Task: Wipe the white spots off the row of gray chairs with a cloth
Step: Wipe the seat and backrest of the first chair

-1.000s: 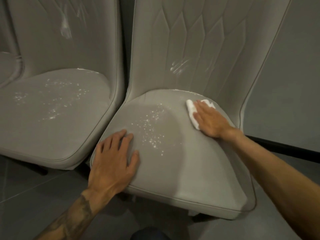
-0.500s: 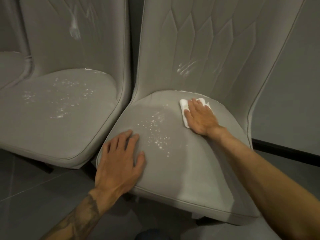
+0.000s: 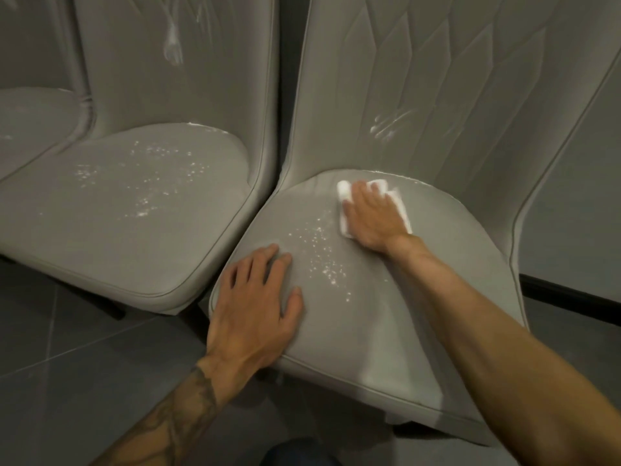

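Observation:
Two gray padded chairs stand side by side. On the right chair's seat (image 3: pixel 420 314), my right hand (image 3: pixel 371 216) presses flat on a folded white cloth (image 3: pixel 343 193) near the back of the cushion. A band of white spots (image 3: pixel 322 260) runs down the seat's middle, just left of the cloth. My left hand (image 3: pixel 255 307) lies flat, fingers spread, on the seat's front left corner. White smears (image 3: pixel 386 124) mark this chair's backrest. The left chair's seat (image 3: pixel 100 237) carries scattered white spots (image 3: pixel 144 183), and its backrest has a white smear (image 3: pixel 173 45).
A third gray seat (image 3: pixel 30 129) shows at the far left edge. A gray wall with a dark baseboard (image 3: pixel 571 294) stands right of the chairs. Dark floor tiles (image 3: pixel 67 381) lie below, with chair legs in shadow under the seats.
My right hand has slid the cloth leftward along the back of the right seat, closer to the spots. My left hand stays planted on the front corner. The camera has shifted slightly.

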Available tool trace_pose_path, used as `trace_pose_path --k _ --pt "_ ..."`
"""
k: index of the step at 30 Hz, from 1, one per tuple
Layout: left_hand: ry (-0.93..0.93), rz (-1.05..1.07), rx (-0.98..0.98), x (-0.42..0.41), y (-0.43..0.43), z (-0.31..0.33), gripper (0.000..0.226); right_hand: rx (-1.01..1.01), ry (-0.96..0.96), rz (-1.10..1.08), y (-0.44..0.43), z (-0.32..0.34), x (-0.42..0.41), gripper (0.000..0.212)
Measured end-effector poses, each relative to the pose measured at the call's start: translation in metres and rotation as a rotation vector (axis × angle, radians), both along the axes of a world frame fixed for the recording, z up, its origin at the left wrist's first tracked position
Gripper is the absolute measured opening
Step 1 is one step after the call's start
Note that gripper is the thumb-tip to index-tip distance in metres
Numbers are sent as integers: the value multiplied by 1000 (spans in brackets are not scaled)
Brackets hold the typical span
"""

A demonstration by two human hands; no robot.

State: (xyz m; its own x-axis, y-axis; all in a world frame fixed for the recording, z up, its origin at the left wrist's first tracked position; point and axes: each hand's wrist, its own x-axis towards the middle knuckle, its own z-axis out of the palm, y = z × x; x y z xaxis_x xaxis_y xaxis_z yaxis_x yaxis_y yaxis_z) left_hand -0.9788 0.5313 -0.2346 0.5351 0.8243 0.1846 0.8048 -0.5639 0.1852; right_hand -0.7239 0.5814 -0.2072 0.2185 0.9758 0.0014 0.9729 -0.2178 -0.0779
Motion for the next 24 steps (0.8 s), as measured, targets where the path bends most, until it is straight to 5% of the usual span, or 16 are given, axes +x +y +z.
trace_pose_path --k 5,11,14,17,24 --pt "13 -4 -9 -2 0 1 60 4 114 289 -8 -10 -25 59" --pt "-14 2 -1 -1 3 -3 59 -70 62 -31 -1 -3 31 58" --pt "-18 6 -8 -2 1 -2 58 6 -29 163 7 -1 -37 62" --pt "-20 -1 2 -3 0 0 58 -47 113 307 2 -5 -59 60" --pt "-61 -8 44 -2 1 -4 57 -53 91 -107 -17 -4 62 57"
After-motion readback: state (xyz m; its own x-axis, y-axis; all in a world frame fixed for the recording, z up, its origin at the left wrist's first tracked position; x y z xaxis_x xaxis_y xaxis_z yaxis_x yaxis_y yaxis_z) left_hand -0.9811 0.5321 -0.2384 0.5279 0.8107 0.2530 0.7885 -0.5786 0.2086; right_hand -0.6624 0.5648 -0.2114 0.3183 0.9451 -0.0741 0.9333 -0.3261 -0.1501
